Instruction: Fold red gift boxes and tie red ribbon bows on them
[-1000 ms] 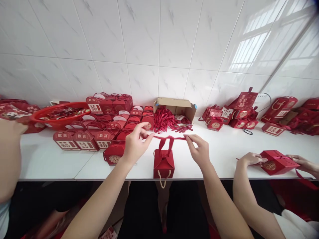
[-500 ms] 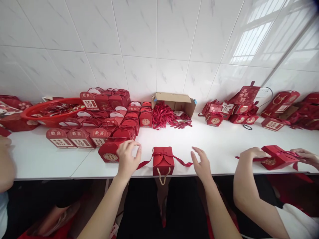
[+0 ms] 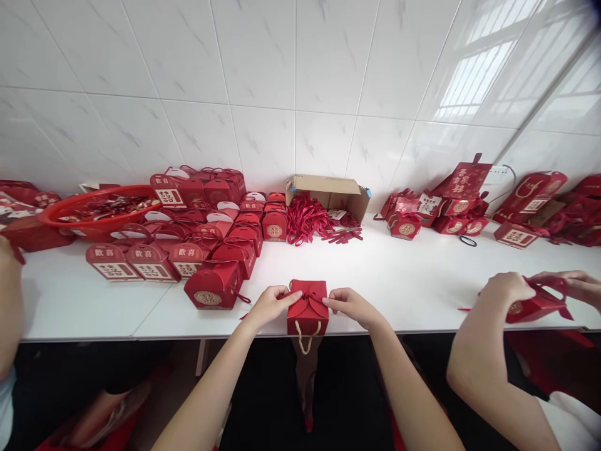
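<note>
A small red gift box (image 3: 307, 313) with a rope handle stands at the near edge of the white table (image 3: 413, 282). A red ribbon (image 3: 307, 296) is tied across its top. My left hand (image 3: 271, 304) pinches the ribbon at the box's left side, fingers closed. My right hand (image 3: 350, 305) pinches the ribbon on the right side, fingers closed too. Both hands touch the top of the box.
Several finished red boxes (image 3: 213, 241) sit to the left, behind them a red basin (image 3: 94, 210). A cardboard carton (image 3: 331, 194) spills red ribbons (image 3: 307, 219). More red boxes (image 3: 451, 210) lie at the right. A co-worker's hands (image 3: 504, 291) hold another red box (image 3: 535, 304); another person's arm (image 3: 9, 294) is at far left.
A second ago my hands held the ribbon stretched above the box. They let it drop, spread apart, then closed in on the ribbon at the box's top.
</note>
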The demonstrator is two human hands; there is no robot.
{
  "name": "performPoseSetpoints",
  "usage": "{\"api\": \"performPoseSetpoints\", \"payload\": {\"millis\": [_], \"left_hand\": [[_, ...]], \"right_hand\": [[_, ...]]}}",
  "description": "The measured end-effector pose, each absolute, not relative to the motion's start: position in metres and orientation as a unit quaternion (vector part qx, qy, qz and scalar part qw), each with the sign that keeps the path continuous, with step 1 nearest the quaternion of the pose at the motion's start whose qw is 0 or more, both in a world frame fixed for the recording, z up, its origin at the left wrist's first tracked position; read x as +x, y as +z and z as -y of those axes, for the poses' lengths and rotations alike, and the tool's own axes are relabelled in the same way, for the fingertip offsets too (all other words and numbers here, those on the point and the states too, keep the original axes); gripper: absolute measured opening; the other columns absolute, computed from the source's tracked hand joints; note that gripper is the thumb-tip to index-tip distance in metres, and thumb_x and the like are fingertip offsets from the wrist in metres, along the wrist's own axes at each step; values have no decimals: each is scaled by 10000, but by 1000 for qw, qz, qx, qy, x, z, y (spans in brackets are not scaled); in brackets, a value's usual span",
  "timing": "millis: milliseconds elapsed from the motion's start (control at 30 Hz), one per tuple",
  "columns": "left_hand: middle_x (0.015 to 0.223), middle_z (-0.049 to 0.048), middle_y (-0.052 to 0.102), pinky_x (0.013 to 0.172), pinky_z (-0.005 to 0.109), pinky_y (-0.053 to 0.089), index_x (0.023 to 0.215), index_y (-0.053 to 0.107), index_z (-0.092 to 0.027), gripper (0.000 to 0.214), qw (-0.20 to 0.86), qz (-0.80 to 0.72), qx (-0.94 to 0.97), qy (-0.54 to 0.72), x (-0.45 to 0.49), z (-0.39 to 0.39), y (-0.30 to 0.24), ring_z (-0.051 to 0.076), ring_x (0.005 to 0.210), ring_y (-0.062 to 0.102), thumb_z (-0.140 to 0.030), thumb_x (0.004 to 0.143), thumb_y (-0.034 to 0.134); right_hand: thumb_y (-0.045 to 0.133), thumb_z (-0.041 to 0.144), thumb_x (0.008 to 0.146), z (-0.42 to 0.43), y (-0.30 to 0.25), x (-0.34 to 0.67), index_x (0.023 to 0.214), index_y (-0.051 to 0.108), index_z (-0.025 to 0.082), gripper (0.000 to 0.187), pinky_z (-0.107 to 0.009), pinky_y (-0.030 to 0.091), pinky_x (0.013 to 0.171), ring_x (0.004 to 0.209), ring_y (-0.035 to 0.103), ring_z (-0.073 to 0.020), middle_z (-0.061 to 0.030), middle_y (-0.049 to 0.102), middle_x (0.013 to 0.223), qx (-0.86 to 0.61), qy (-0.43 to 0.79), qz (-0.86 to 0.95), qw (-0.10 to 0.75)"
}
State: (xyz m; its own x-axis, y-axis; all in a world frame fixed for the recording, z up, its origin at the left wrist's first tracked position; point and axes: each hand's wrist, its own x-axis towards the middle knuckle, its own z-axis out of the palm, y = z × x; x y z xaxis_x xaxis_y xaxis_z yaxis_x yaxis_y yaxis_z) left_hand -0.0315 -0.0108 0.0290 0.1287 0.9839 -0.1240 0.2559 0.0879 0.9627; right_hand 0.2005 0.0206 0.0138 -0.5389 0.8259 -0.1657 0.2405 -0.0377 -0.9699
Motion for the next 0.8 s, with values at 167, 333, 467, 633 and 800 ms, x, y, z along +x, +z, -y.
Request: {"api": "performPoseSetpoints", "payload": {"millis": [167,333,467,633,800], "left_hand": [[635,-25,528,626,248,393,650,541,-166,388,519,-531,546,388,-30,12,34,132,622,503,-529,679,676],[540,-62,323,537,231,309,549,355,-191,478,482,-530,555,422,-29,10,27,91,508,339,-558,741,595],[521,-60,310,539,243,299,518,345,-193,483,465,-539,555,430,-33,9,22,95,502,316,-535,715,623],[558,-32,450,641,254,377,530,425,-187,428,486,-532,536,439,-36,9,19,131,597,470,-524,698,628],[605,28,572,649,276,420,536,456,-181,482,540,-536,504,410,-42,7,12,167,622,561,-611,751,491]], "right_hand": [[593,586,773,-21,23,202,648,585,170,434,-242,334,599,612,467,-109,12,565,651,-378,621,627,278],[637,536,761,-21,11,204,647,578,174,384,-262,363,662,631,480,-123,16,546,629,-358,622,617,323],[659,523,742,-22,-4,213,605,509,180,398,-253,331,617,585,432,-113,38,470,569,-388,606,598,353],[649,492,768,-20,-1,221,610,533,166,381,-250,327,627,595,436,-106,26,502,592,-385,625,588,340],[586,520,813,-17,11,226,667,629,146,403,-268,379,701,684,514,-129,-14,578,672,-368,633,610,304]]}}
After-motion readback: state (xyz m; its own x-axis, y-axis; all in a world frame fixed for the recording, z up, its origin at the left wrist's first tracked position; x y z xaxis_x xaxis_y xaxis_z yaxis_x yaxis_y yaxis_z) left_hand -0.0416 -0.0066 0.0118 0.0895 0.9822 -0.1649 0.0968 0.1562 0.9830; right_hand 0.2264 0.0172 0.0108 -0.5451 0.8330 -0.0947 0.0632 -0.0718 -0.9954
